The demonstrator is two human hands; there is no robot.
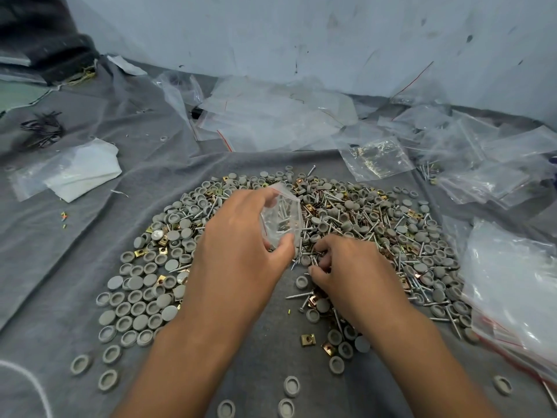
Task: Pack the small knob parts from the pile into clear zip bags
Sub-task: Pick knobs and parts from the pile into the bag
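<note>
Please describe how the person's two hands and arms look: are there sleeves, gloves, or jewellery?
Both the left hand and the right hand are bare, without gloves. No rings, watch or bracelet show. Both forearms are uncovered as far as the frame's bottom edge; no sleeve is visible.

You work over a grey cloth (75,267) spread out flat with a few folds. In the middle lies a big pile of parts (346,230): round grey caps (137,309), thin silver screws (298,295) and small gold clips (308,339). A few caps lie apart near you. At the back you see a heap of clear zip bags (271,119). More bags (518,285) lie on the right. On the left lies a folded white sheet (84,170).
</note>
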